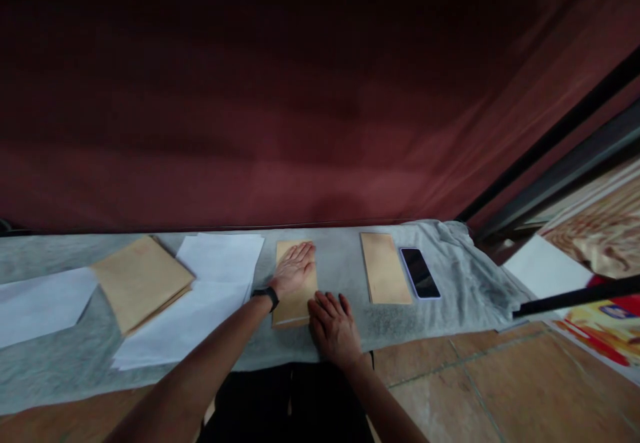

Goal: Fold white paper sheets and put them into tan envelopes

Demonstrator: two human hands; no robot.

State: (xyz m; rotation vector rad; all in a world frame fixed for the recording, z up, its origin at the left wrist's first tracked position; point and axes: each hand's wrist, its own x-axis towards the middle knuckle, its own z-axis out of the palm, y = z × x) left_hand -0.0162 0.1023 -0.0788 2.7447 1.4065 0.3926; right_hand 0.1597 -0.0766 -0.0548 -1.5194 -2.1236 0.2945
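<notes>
A brown kraft-paper envelope (291, 306) lies on the grey cloth in front of me, with a thin pale strip along its near edge. My left hand (294, 269) is pressed flat on its upper part, fingers stretched out to the upper right. My right hand (334, 326) rests palm down at the envelope's lower right corner, its fingers extended; whether it touches the paper or only the cloth beside it, I cannot tell. Off to the right lies a similar narrow brown piece or small stack (385, 271). Neither hand grasps anything.
Left of my hands, white sheets (223, 263) lie partly under a stack of larger brown envelopes (143, 283). Another white sheet (43, 304) is farther left. A phone (421, 275) lies at the right. Behind the cloth-covered surface (340, 243) rises a dark red panel (320, 189).
</notes>
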